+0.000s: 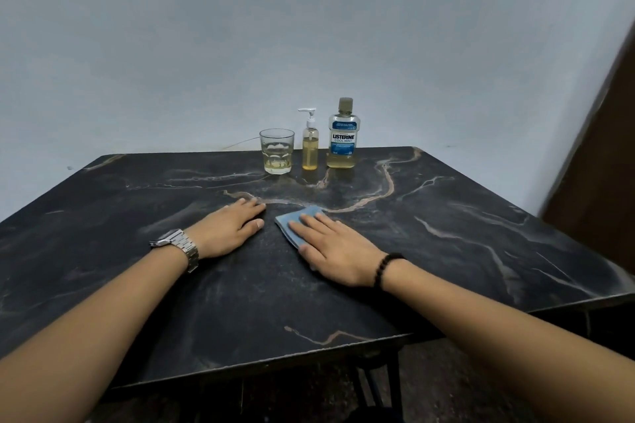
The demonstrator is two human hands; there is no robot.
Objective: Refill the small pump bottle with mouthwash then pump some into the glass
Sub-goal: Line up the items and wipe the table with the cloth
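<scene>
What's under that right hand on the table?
A folded blue cloth lies flat under the right hand, its far corner showing. How far it reaches beneath the palm is hidden.

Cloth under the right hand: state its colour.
Light blue cloth, flat beneath the right hand; head view.

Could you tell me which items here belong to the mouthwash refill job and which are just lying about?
Belongs to the job:
pump bottle
mouthwash bottle
glass

Just lying about:
blue cloth, flat under the right hand
wristwatch
bead bracelet
</scene>
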